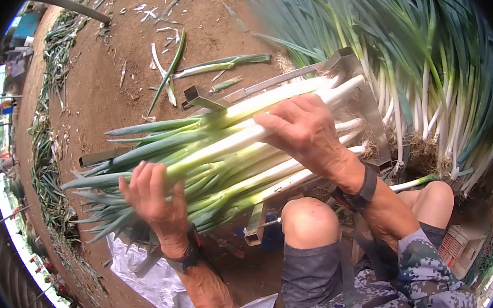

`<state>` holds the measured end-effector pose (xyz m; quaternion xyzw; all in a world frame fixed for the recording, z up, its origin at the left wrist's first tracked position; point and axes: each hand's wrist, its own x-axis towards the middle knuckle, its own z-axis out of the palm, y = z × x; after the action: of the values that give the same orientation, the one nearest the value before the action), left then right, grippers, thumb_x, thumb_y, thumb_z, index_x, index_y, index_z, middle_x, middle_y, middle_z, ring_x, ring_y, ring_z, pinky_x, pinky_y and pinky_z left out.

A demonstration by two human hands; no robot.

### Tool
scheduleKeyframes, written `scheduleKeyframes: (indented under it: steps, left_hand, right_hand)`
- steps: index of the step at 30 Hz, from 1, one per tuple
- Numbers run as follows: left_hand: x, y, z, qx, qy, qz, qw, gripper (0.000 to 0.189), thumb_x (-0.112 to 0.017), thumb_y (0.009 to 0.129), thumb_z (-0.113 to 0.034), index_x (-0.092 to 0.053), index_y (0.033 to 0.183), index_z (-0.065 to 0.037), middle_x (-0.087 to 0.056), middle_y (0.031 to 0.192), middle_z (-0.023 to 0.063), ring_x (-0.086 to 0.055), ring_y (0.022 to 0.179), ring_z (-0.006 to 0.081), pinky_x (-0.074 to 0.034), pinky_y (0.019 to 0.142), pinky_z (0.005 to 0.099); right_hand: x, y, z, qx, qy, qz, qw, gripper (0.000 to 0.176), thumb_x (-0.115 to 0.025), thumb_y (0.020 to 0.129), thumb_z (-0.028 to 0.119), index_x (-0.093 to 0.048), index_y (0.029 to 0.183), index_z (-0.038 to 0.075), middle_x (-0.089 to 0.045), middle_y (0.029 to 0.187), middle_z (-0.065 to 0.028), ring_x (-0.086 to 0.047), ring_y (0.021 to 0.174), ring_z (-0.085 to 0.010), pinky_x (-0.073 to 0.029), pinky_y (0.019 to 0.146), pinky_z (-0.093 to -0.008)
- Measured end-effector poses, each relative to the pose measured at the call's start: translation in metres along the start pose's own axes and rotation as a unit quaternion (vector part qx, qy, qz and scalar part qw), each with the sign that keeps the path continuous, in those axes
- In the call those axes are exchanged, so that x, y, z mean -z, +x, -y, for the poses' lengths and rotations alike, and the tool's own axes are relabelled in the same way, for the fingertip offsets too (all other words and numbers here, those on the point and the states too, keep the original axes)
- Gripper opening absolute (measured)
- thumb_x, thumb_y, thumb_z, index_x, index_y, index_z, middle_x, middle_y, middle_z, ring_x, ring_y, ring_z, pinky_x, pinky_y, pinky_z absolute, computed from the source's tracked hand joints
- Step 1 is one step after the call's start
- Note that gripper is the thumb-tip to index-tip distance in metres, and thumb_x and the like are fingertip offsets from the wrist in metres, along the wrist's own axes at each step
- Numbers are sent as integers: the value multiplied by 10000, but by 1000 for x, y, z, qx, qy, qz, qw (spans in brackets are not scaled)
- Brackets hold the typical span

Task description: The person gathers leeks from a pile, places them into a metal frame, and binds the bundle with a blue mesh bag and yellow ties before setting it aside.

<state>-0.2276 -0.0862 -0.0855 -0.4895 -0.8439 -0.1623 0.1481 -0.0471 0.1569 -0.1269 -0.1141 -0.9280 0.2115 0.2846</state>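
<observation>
Several long green onions [233, 170] lie side by side across a metal frame [204, 98], their white root ends to the right and dark green leaves to the left. My right hand [305, 127] is closed round the white stem of one onion [223, 146] on top of the bunch. Further left, my left hand [156, 199] has its fingers curled at the green part of that same onion, thumb below it. The frame's metal plate [373, 130] stands beside the root ends.
A large heap of green onions [438, 71] with roots fills the upper right. Loose leaves [225, 66] and scraps lie on the brown soil [132, 42]. White sheeting [146, 275] lies below the frame. My bare knees [311, 222] are close to its near side.
</observation>
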Motion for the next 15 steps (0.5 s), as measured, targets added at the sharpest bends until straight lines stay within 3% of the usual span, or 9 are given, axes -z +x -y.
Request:
scheduleKeyframes:
  steps: [4, 5, 8, 11, 15]
  left_hand:
    - [-39, 34, 21, 4, 18, 13, 1000, 412, -814, 801, -195, -673, 1177, -102, -656, 1187, 74, -571, 1238, 304, -247, 1179, 554]
    - [-64, 37, 29, 8, 16, 32, 999, 420, -829, 789, -219, -685, 1172, -121, -651, 1214, 63, -540, 1279, 302, -240, 1179, 560]
    - [-155, 16, 50, 56, 27, 123, 991, 361, -765, 858, -364, -712, 1133, -135, -655, 1216, 56, -515, 1287, 295, -269, 1155, 536]
    - [-161, 26, 58, 65, -32, 178, 981, 350, -729, 887, -411, -730, 1113, -144, -662, 1194, 57, -552, 1218, 293, -320, 1101, 505]
    - [-170, 33, 67, 61, -26, 201, 977, 333, -719, 897, -404, -745, 1125, -162, -681, 1192, 57, -589, 1161, 273, -366, 1046, 431]
  right_hand:
    - [-33, 27, -32, -7, -52, -32, 998, 287, -797, 757, 247, -717, 1029, 201, -653, 890, 18, -611, 839, -201, -458, 808, -377]
    - [-52, 20, -48, -44, -71, -7, 996, 256, -766, 801, 313, -721, 1030, 208, -671, 923, -6, -619, 910, -213, -443, 903, -407]
    - [-101, -29, -106, -105, -165, -15, 980, 278, -714, 844, 418, -727, 1030, 212, -685, 959, -39, -618, 1000, -243, -389, 1015, -455]
    - [-93, -24, -104, -173, -111, 93, 974, 359, -689, 876, 461, -714, 1095, 178, -686, 1066, -64, -595, 1122, -272, -326, 1112, -513]
    - [-95, -17, -112, -199, -80, 155, 964, 367, -621, 924, 488, -711, 1116, 188, -680, 1108, -54, -592, 1147, -264, -285, 1135, -536]
